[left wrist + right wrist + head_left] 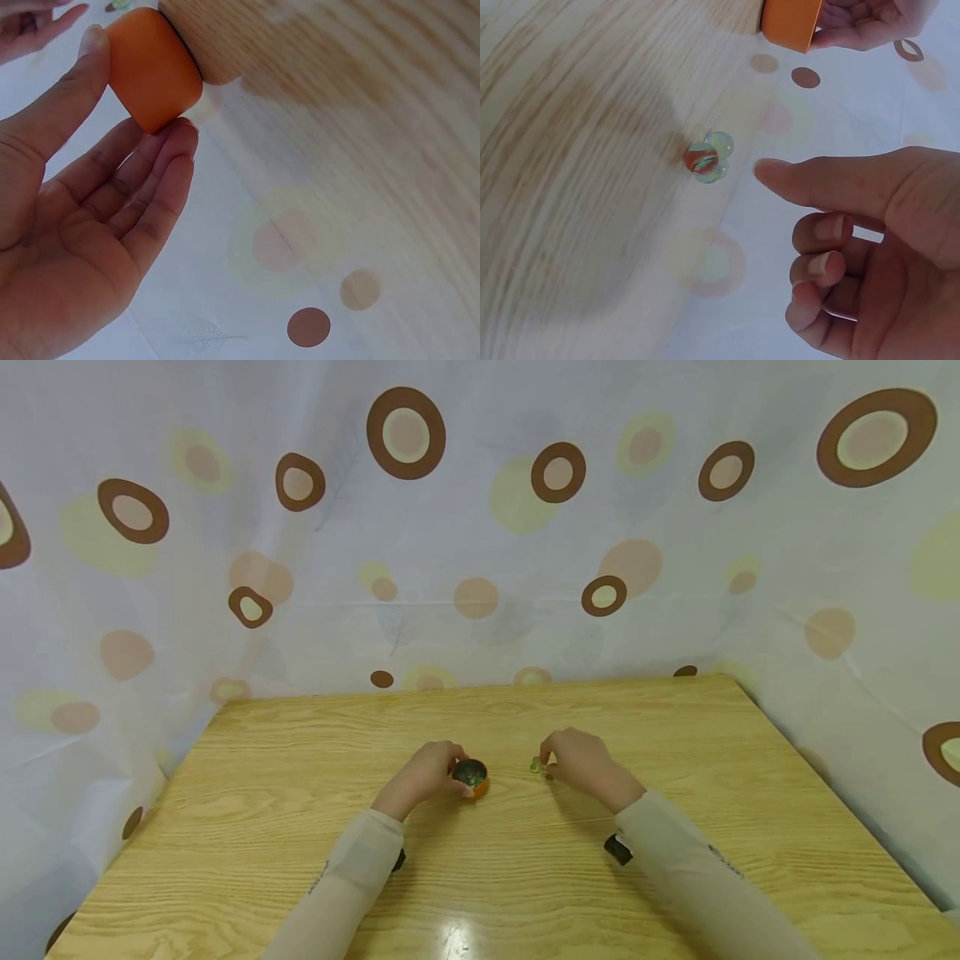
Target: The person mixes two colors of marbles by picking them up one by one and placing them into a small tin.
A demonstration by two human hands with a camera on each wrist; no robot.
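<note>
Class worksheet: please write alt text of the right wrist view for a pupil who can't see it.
A right hand is near a cluster of glass marbles, one red-striped, on a wooden table. At the top, the left hand holds an orange cup.

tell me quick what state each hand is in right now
Left hand: closed around the orange cup, holding it.
Right hand: loosely open near the marbles, with nothing seen in its grip.
</note>
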